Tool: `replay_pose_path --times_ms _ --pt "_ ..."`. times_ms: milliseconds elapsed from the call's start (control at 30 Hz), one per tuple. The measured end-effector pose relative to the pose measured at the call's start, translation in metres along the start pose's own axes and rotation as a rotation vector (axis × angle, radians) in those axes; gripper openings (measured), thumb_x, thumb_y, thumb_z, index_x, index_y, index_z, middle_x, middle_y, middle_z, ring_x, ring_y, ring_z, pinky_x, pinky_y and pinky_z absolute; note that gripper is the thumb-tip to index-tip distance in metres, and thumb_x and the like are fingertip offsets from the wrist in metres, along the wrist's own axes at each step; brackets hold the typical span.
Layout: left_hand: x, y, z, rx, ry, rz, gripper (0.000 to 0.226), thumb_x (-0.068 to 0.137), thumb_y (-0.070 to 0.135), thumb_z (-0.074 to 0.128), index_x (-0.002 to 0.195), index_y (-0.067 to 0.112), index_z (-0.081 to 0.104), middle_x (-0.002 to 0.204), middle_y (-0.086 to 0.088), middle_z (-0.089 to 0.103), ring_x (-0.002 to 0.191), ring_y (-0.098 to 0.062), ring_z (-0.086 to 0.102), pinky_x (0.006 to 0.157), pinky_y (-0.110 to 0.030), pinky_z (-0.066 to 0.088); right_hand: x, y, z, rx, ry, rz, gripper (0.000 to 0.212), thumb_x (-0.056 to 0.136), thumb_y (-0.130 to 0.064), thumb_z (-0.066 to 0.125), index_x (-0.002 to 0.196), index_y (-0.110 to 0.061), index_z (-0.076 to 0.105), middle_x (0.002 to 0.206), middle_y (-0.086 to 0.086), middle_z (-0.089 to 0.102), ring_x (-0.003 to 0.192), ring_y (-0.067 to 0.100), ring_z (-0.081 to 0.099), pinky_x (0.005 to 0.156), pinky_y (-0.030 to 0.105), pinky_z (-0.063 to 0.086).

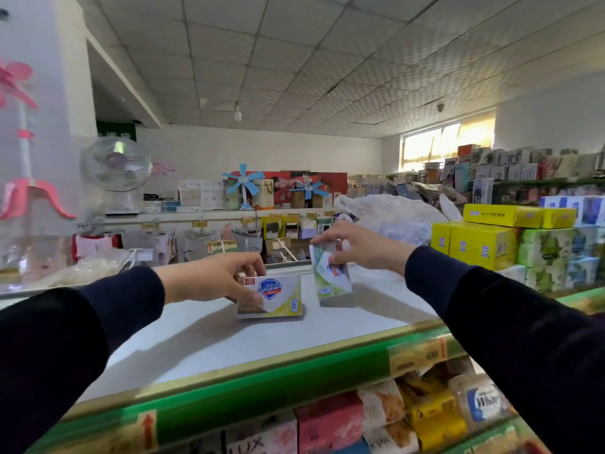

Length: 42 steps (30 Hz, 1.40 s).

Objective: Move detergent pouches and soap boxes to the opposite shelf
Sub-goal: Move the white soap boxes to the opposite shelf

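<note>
Soap boxes sit on the white top shelf [183, 342], one under each hand. The yellow-cornered Safeguard box [269, 296] stands on a long edge, its long axis running 3 to 9 o'clock across the view; the left hand [209, 276] reaches in from 8 o'clock and pinches its near left end, thumb on the front face and fingers folded over the top edge. The green-and-white box [330, 273] stands upright on a short end, a little tilted, at 3 o'clock from the first and clearly apart from it. The right hand [357, 244] comes over from 4 o'clock and clasps its top, fingers curled narrowly about it. Each box lies nearer its own hand, so letting go and drawing back needs no crossing. Whether the green box's base rests fully on the shelf is hard to say, perhaps just touching. Fingertips behind both boxes are hidden, and detergent pouches cannot be made out.
</note>
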State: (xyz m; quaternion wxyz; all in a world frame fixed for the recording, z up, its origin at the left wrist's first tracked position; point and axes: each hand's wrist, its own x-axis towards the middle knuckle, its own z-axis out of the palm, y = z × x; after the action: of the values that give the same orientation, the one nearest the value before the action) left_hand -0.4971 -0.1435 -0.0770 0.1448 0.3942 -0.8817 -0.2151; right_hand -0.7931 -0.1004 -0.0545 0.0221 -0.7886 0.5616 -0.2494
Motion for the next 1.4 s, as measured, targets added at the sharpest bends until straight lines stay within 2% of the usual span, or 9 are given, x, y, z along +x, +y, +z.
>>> replay_pose_path --times_ms 67,200,367,500,633,733,1067,1233,1400 --pt "-0.015 -0.001 -0.007 -0.036 -0.045 -0.006 0.039 0.078 0.036 0.086 0.108 0.032 0.061 0.113 0.001 0.064 0.093 -0.017 0.066 0.07 -0.021 0.055 0.002 -0.021 0.0 -0.092 -0.049 -0.124 0.04 0.095 -0.006 0.065 0.129 -0.027 0.068 0.103 -0.009 0.05 0.095 0.008 0.048 0.087 0.025 0.041" --pt "-0.034 -0.001 -0.015 0.096 -0.069 -0.025 0.044 0.075 0.043 0.086 0.11 0.037 0.06 0.107 0.006 0.067 0.096 -0.017 0.064 0.077 -0.025 0.055 0.001 -0.05 0.026 -0.166 -0.243 -0.244 0.05 0.097 -0.003 0.06 0.137 -0.032 0.061 0.126 -0.008 0.057 0.099 0.0 0.051 0.088 0.019 0.046" --pt "-0.049 -0.007 -0.015 0.004 -0.031 -0.051 0.054 0.076 0.046 0.085 0.122 0.045 0.056 0.118 0.007 0.063 0.105 -0.013 0.063 0.085 -0.023 0.051 -0.01 -0.04 0.015 0.246 -0.304 -0.069 0.061 0.097 -0.017 0.065 0.152 -0.035 0.042 0.152 -0.006 0.049 0.134 0.01 0.05 0.113 0.032 0.041" --pt "-0.056 -0.013 -0.011 -0.156 -0.003 -0.11 0.049 0.077 0.035 0.086 0.119 0.032 0.062 0.119 0.0 0.069 0.102 -0.018 0.072 0.084 -0.025 0.057 -0.03 -0.01 -0.001 0.362 -0.338 0.091 0.064 0.096 -0.036 0.066 0.153 -0.03 0.038 0.15 -0.003 0.05 0.122 0.007 0.057 0.106 0.03 0.047" --pt "-0.06 -0.016 0.005 -0.311 0.031 -0.137 0.046 0.078 0.018 0.085 0.117 0.011 0.061 0.115 -0.006 0.076 0.105 -0.025 0.074 0.096 -0.04 0.058 -0.039 0.004 0.024 0.395 -0.287 0.208 0.05 0.089 -0.029 0.077 0.132 -0.022 0.052 0.126 0.006 0.064 0.099 0.017 0.069 0.083 0.029 0.061" --pt "-0.066 -0.014 0.007 -0.354 0.096 -0.143 0.049 0.072 0.022 0.085 0.113 0.007 0.062 0.112 -0.006 0.077 0.102 -0.023 0.075 0.092 -0.037 0.059 -0.034 0.002 0.035 0.554 -0.198 0.229 0.037 0.087 -0.02 0.079 0.115 -0.02 0.054 0.114 0.007 0.066 0.095 0.021 0.072 0.07 0.026 0.061" --pt "-0.166 -0.016 -0.026 -0.361 0.429 -0.3 0.028 0.082 0.026 0.08 0.109 0.031 0.073 0.107 0.005 0.079 0.095 -0.012 0.076 0.07 -0.021 0.059 0.008 -0.056 0.052 0.796 -0.129 0.046 0.032 0.082 -0.025 0.082 0.11 -0.02 0.068 0.096 -0.002 0.08 0.094 0.018 0.076 0.071 0.028 0.06" --pt "-0.262 -0.01 -0.026 -0.342 0.647 -0.46 0.023 0.088 0.018 0.077 0.109 0.013 0.07 0.104 -0.003 0.079 0.087 -0.009 0.072 0.067 -0.021 0.058 0.023 -0.132 0.084 0.864 -0.229 -0.121 0.029 0.084 -0.024 0.08 0.111 -0.022 0.069 0.094 -0.005 0.081 0.083 0.009 0.077 0.065 0.023 0.057" --pt "-0.393 0.021 -0.011 -0.31 0.848 -0.607 0.014 0.087 0.021 0.077 0.099 0.021 0.071 0.097 0.004 0.078 0.076 -0.002 0.068 0.061 -0.017 0.053 0.01 -0.247 0.126 0.968 -0.408 -0.326 0.029 0.084 -0.017 0.08 0.111 -0.017 0.07 0.088 -0.004 0.081 0.069 0.003 0.074 0.057 0.019 0.055"
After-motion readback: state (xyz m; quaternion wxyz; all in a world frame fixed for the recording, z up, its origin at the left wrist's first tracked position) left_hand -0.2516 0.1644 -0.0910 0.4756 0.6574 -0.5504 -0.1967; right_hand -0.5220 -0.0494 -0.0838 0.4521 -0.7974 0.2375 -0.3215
